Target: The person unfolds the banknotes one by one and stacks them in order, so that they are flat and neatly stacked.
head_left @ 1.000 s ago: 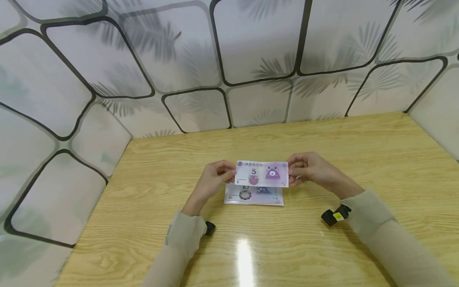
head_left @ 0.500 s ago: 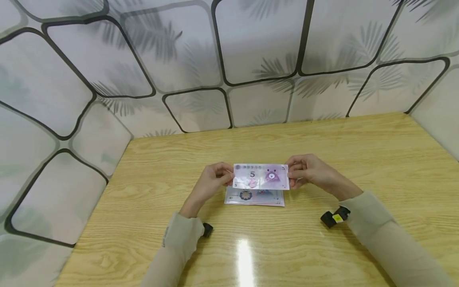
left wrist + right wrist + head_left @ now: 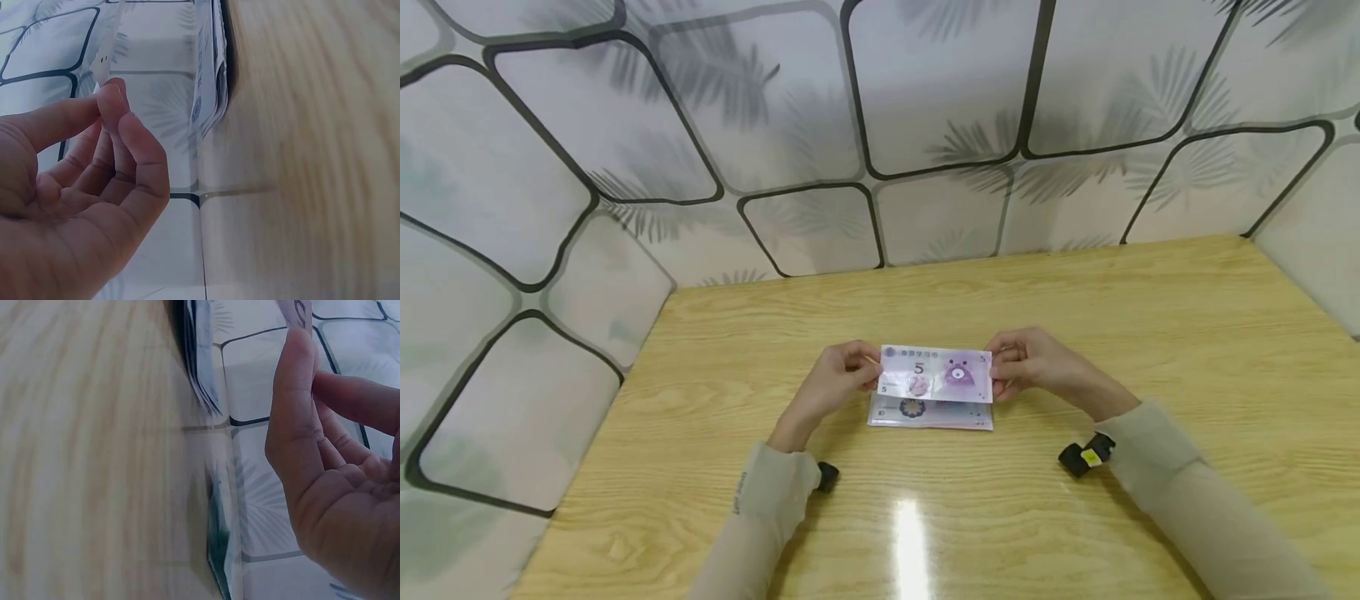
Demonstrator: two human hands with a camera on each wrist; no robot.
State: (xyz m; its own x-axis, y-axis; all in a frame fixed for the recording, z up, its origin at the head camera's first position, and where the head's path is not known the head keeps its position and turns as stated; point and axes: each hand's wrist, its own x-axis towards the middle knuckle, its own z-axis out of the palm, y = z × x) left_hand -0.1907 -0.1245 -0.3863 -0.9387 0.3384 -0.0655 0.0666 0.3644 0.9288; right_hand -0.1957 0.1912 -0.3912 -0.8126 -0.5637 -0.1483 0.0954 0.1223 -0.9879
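Observation:
Between both hands a purple play banknote (image 3: pixel 936 375) marked 5 is held out flat by its short ends. Thumb and fingertips of the left hand (image 3: pixel 826 385) pinch its left end; the right hand (image 3: pixel 1039 371) pinches the right end. Below, on the table, lies a small stack of play banknotes (image 3: pixel 955 415), its top one partly covered by the held note in the head view. Both wrist views show the held note above the stack (image 3: pixel 215 69), whose layered edges spread slightly (image 3: pixel 200 362).
The wooden table (image 3: pixel 715 500) runs back to a patterned wall (image 3: pixel 940 217). In the right wrist view a greenish folded paper piece (image 3: pixel 219 544) lies on the table near the right hand. Dark wrist devices (image 3: pixel 1086 457) hang at the beige cuffs.
The held banknote and both hands have shifted a little left and toward the person, covering more of the stack. The stack stays in place.

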